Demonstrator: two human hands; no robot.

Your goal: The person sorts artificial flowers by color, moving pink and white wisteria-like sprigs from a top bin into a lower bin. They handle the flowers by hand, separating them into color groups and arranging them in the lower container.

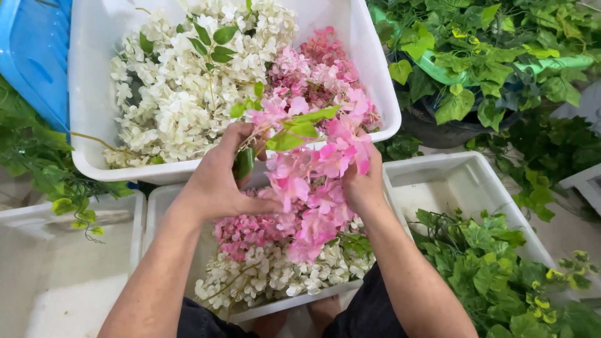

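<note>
Upper tub (94, 112): a large white plastic bin at the top centre. It holds white blossoms (181, 94) on the left and pink blossoms (313, 69) on the right, with green leaves (210, 40) mixed in.

Right tub (463, 181): white, at the lower right, part bare at its far end. Green vine foliage (488, 263) fills its near end.

Left tub (69, 263): white, at the lower left, with a few yellow-green leaves (78, 216) hanging over its far rim.

Centre tub (159, 206): white, directly below the hands, between the left and right tubs. It holds white flower sprays (275, 272) at the near end and pink ones (241, 235) behind them.

Dark pot (438, 128): at the upper right, beside the upper tub, under a mass of green leafy vine (488, 56).

Blue plastic object (34, 56): at the upper left corner, touching the upper tub's left wall.

Pink spray (313, 181): a cluster of pink flowers with several green leaves at its top, held above the centre tub and overlapping the near rim of the upper tub.

Left hand (219, 178): fingers curled and closed around the stem end of the pink spray, with a green leaf showing between thumb and fingers.

Right hand (363, 184): pressed against the right side of the pink spray. Its fingers are hidden behind the petals, so whether they grip cannot be told.
</note>
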